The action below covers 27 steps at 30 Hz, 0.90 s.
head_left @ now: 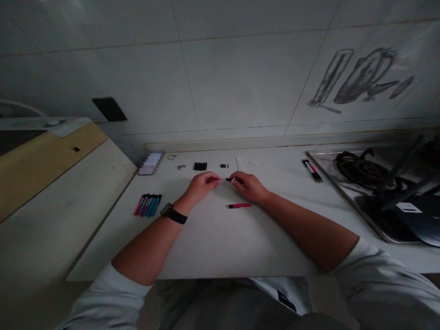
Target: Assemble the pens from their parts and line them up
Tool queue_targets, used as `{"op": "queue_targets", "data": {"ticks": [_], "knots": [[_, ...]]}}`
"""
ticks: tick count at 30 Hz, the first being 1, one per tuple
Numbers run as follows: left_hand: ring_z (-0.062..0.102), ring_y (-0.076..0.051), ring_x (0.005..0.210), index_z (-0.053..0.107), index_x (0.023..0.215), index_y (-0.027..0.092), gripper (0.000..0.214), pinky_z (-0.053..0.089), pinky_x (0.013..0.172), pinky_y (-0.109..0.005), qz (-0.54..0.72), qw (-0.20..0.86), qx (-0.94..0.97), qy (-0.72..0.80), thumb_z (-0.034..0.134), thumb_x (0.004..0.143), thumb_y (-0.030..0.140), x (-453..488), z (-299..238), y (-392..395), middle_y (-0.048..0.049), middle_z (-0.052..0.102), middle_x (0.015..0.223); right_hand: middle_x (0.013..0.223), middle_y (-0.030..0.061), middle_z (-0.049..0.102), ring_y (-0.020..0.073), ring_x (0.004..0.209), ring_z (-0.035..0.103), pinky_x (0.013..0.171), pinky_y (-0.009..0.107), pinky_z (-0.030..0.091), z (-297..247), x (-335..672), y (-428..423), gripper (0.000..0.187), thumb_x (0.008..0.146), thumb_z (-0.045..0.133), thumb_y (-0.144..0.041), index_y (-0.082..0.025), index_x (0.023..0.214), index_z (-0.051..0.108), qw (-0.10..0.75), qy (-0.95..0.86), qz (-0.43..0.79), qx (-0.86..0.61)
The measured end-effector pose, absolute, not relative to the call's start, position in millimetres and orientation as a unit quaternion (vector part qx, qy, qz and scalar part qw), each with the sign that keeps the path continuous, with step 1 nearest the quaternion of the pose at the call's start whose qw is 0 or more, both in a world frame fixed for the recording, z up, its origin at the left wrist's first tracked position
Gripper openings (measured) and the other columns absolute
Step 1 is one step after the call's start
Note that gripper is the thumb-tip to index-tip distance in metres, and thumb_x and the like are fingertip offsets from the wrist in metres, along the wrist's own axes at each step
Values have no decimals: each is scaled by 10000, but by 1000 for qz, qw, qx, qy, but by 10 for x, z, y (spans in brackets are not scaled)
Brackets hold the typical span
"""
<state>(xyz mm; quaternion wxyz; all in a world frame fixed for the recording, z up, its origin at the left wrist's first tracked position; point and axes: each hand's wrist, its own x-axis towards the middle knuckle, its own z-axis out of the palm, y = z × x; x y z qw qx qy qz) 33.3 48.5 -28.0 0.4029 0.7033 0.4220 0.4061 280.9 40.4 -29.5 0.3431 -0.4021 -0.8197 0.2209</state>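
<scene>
Right hand (250, 185) pinches a small black piece (228, 179) at its fingertips, the piece poking sideways toward the left hand (202, 184), a gap between! Those left fingers curl nearly together; can't tell if they grip anything. The red-and-black pen (240, 206) lies crosswise bodyward, nearer the right.

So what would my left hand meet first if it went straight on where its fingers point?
Probably the small black piece held by your right hand, across a narrow gap from the left fingertips, though depth is unclear from this one view.
</scene>
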Motion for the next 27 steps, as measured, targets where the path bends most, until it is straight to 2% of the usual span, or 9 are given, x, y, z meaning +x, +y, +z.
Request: {"op": "queue_targets", "data": {"ticks": [7, 16, 27], "knots": [[708, -174, 860, 740, 955, 170, 185, 575, 860, -346, 427, 436, 675, 415, 780, 830, 301, 392, -304, 457, -53, 767, 922, 908, 49, 726, 167, 772, 648, 742, 284, 491, -325, 2847, 421, 221, 989, 589, -332, -211, 1143, 692, 350, -821, 246, -378], [709, -161, 844, 734, 960, 175, 144, 589, 850, -334, 432, 414, 683, 420, 762, 846, 258, 409, -303, 434, -53, 771, 935, 1030, 69, 736, 174, 849, 684, 801, 303, 541, -349, 2857, 424, 214, 959, 593, -258, -212, 1147, 684, 360, -825, 235, -366], [724, -179, 853, 753, 954, 193, 142, 587, 842, -334, 417, 371, 708, 432, 747, 874, 310, 397, -304, 420, -47, 780, 918, 1005, 52, 737, 160, 813, 688, 796, 295, 550, -344, 2871, 412, 207, 932, 612, -223, -218, 1118, 702, 350, -835, 207, -371]]}}
